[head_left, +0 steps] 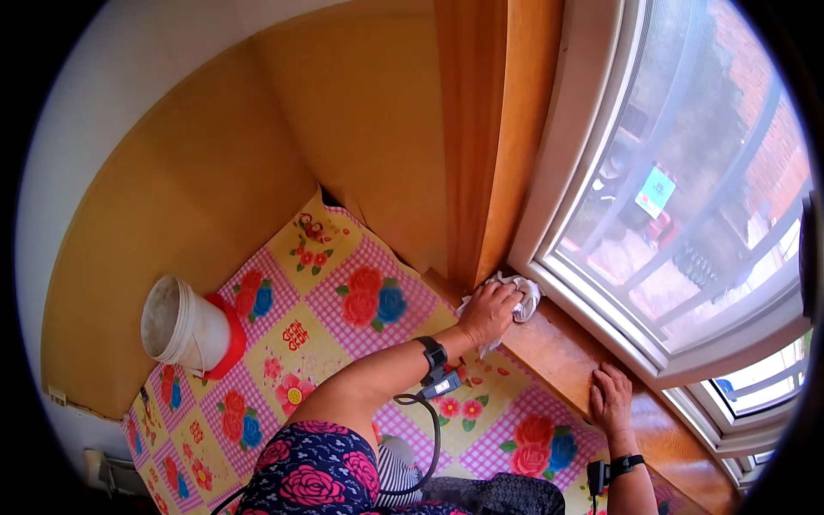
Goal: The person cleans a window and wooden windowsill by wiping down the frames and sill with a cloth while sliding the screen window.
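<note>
My left hand (491, 314) presses a crumpled whitish cloth (525, 302) onto the wooden window sill (558, 343), in the corner where the sill meets the wooden post. Its fingers are bent over the cloth, and part of the cloth hangs below the palm. Farther along the sill, my right hand (611, 396) rests palm down near the edge with nothing in it, the fingers slightly curved. Both wrists wear black straps with small devices, and a dark cable runs from the left one.
A white-framed window (592, 257) with bars outside rises beside the sill. The wooden post (481, 129) stands at the corner. On the left, a white bucket (206, 330) with a red base stands on the flower-patterned covering (343, 343). Yellowish panels (189, 172) line the walls.
</note>
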Tool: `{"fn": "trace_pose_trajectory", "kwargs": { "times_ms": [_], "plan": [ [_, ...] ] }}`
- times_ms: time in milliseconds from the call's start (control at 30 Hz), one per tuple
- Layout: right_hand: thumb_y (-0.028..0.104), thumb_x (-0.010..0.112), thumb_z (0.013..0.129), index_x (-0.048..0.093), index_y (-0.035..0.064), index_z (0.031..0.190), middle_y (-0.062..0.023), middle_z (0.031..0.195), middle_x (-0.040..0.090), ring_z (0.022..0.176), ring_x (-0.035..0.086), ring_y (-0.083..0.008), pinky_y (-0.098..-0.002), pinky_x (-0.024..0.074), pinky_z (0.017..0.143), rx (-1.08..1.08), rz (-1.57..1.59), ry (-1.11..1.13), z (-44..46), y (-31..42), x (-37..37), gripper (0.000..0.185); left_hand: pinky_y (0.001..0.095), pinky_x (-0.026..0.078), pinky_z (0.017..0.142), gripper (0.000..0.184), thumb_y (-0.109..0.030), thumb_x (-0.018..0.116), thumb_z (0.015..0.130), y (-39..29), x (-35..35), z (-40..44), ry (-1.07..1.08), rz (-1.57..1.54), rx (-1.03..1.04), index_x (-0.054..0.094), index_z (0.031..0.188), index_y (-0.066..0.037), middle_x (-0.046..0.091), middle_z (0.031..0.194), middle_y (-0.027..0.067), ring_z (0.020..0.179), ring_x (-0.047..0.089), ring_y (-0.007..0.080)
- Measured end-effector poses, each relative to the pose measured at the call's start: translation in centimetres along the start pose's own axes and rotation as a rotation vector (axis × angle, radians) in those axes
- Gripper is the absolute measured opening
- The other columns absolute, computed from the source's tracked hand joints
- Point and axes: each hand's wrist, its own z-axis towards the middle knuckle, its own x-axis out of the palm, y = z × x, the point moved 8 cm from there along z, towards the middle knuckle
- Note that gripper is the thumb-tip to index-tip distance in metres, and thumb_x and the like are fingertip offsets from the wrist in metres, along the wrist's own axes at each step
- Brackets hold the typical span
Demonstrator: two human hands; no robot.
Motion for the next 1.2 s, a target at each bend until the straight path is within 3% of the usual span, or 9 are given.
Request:
{"fn": "trace_pose_trajectory", "kwargs": {
  "times_ms": [167, 333, 400, 467, 533, 633, 767, 967, 1200],
  "plan": [
    [0.014, 0.063, 0.083, 0.064, 0.0088, 0.113, -0.0134, 0.124, 0.060, 0.118, 0.055, -0.0339, -0.0436, 0.0400, 0.100, -0.002, 0.001, -0.008, 0.1, 0.0, -0.1, 0.031, 0.0420, 0.047, 0.095, 0.041, -0.005, 0.061, 0.077, 0.6, -1.1, 1.6, -0.055, -0.159, 0.003, 0.063, 0.117, -0.008, 0.057, 0.117, 0.0103, 0.104, 0.054, 0.0317],
    [0.014, 0.063, 0.082, 0.063, 0.0086, 0.112, -0.0135, 0.122, 0.060, 0.116, 0.055, -0.0337, -0.0438, 0.0404, 0.099, -0.007, 0.001, -0.023, -0.1, -0.1, -0.1, 0.030, 0.0418, 0.044, 0.092, 0.043, -0.004, 0.061, 0.083, -8.1, -16.6, 6.7, -0.494, -0.081, 0.446, 0.058, 0.125, -0.007, 0.056, 0.125, 0.0126, 0.111, 0.055, 0.0306],
    [0.014, 0.064, 0.082, 0.063, 0.0085, 0.112, -0.0135, 0.122, 0.060, 0.116, 0.055, -0.0338, -0.0439, 0.0406, 0.098, -0.009, -0.006, -0.027, -0.1, 0.1, -0.1, 0.031, 0.0429, 0.042, 0.096, 0.046, -0.002, 0.060, 0.084, -7.4, -23.5, 8.8, -0.572, -0.058, 0.413, 0.056, 0.129, -0.006, 0.054, 0.131, 0.0147, 0.116, 0.054, 0.0343],
    [0.014, 0.064, 0.082, 0.063, 0.0081, 0.112, -0.0137, 0.122, 0.060, 0.116, 0.055, -0.0340, -0.0439, 0.0408, 0.098, -0.022, -0.019, -0.033, 0.0, 0.4, -0.3, 0.031, 0.0455, 0.038, 0.103, 0.050, 0.001, 0.058, 0.085, -4.8, -28.6, 9.1, -0.982, 0.049, 0.140, 0.052, 0.134, -0.003, 0.053, 0.133, 0.0193, 0.121, 0.050, 0.0395],
    [0.013, 0.064, 0.082, 0.063, 0.0080, 0.112, -0.0139, 0.121, 0.060, 0.116, 0.055, -0.0342, -0.0439, 0.0408, 0.098, -0.016, -0.016, -0.035, 0.2, 0.6, -0.4, 0.030, 0.0473, 0.032, 0.108, 0.050, 0.004, 0.053, 0.086, 0.7, -29.7, 10.2, -1.115, -0.125, -0.020, 0.049, 0.135, 0.001, 0.042, 0.142, 0.0262, 0.126, 0.042, 0.0431],
    [0.013, 0.064, 0.082, 0.063, 0.0078, 0.111, -0.0140, 0.121, 0.061, 0.115, 0.055, -0.0345, -0.0440, 0.0412, 0.097, -0.015, -0.023, -0.039, 0.1, 0.7, -0.6, 0.030, 0.0457, 0.033, 0.106, 0.041, 0.004, 0.046, 0.084, 4.1, -25.4, 9.0, -1.044, 0.028, -0.042, 0.051, 0.125, 0.004, 0.042, 0.139, 0.0264, 0.124, 0.041, 0.0435],
    [0.013, 0.064, 0.081, 0.063, 0.0078, 0.111, -0.0139, 0.121, 0.061, 0.115, 0.056, -0.0346, -0.0440, 0.0419, 0.097, -0.026, -0.017, -0.059, 0.1, 0.8, -0.7, 0.030, 0.0458, 0.035, 0.101, 0.041, 0.001, 0.044, 0.085, 9.5, -20.0, 4.6, -0.917, -0.205, -0.172, 0.049, 0.126, 0.003, 0.048, 0.127, 0.0241, 0.117, 0.045, 0.0405],
    [0.013, 0.065, 0.081, 0.064, 0.0087, 0.110, -0.0132, 0.120, 0.062, 0.114, 0.057, -0.0345, -0.0439, 0.0424, 0.096, -0.030, -0.024, -0.054, 0.3, 0.7, -0.6, 0.029, 0.0367, 0.052, 0.071, 0.025, -0.016, 0.038, 0.099, 28.5, 2.4, -10.6, -0.720, -0.963, -1.100, 0.048, 0.116, 0.000, 0.059, 0.109, 0.0156, 0.089, 0.061, 0.0239],
    [0.015, 0.065, 0.080, 0.064, 0.0094, 0.108, -0.0131, 0.119, 0.062, 0.112, 0.057, -0.0340, -0.0439, 0.0422, 0.096, -0.012, -0.032, -0.064, 0.0, 0.2, -0.3, 0.029, 0.0336, 0.049, 0.073, 0.037, -0.013, 0.045, 0.099, 16.5, -8.1, -3.0, -0.957, -1.159, -1.185, 0.040, 0.130, 0.006, 0.055, 0.122, 0.0158, 0.097, 0.058, 0.0228]
  ]
}}
